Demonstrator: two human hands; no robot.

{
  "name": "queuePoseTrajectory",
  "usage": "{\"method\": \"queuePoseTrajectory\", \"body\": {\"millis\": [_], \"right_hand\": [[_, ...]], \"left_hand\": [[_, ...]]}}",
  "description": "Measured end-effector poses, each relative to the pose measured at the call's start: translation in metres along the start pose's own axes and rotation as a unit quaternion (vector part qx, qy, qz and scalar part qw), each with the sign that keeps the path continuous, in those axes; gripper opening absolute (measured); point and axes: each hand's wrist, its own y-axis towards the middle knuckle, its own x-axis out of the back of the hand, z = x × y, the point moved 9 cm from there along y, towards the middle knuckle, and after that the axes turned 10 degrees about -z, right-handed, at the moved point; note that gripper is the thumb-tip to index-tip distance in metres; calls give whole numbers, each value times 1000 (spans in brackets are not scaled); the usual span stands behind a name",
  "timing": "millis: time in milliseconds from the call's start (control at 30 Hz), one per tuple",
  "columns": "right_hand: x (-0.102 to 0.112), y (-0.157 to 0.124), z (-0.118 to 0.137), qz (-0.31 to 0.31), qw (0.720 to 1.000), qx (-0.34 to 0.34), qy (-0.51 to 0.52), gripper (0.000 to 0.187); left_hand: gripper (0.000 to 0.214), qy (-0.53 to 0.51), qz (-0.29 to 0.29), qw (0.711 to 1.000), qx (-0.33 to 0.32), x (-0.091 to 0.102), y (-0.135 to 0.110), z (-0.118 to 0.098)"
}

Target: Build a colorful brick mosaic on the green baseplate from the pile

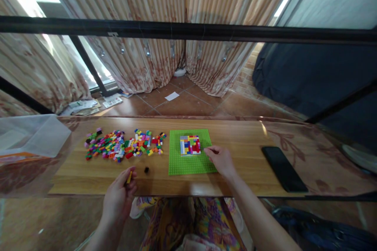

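My left hand (pixel 121 189) is closed over the table's front edge, with a yellow toy brick (pixel 129 177) pinched between thumb and fingers. Just right of it, a small black brick (pixel 146 170) lies alone on the wood. My right hand (pixel 219 159) reaches over the right side of a green studded baseplate (pixel 176 166). Its fingers are pressed together near the built block; whatever they may hold is hidden. On the baseplate sits a square block of multicoloured bricks (pixel 190 145), with white, yellow, red, blue and grey on its top.
A spread of loose coloured bricks (pixel 110 145) covers the left part of the wooden table (pixel 241 133). Farther left stands a translucent plastic box (pixel 32 135). A black phone (pixel 284 168) lies at the right. A dark metal bar (pixel 188 31) crosses beyond the table.
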Motion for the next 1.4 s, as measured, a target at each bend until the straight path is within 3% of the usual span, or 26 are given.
{"method": "queuePoseTrajectory", "body": {"millis": [200,367,533,900,1100,1400], "right_hand": [[-13,8,15,21,998,18,-54,36],[-13,9,33,25,989,63,-132,28],[-9,7,40,39,979,64,-188,31],[-26,23,54,168,939,107,-282,28],[-35,30,45,216,935,97,-265,31],[-26,30,38,186,953,81,-224,26]], "left_hand": [[23,12,-1,1000,-10,3,8,2],[30,21,13,1000,-10,1,2,1],[35,20,27,999,-10,1,3,1],[41,34,41,998,-21,2,2,1],[44,37,41,998,-18,3,4,3],[42,40,47,998,-12,2,4,4]]}}
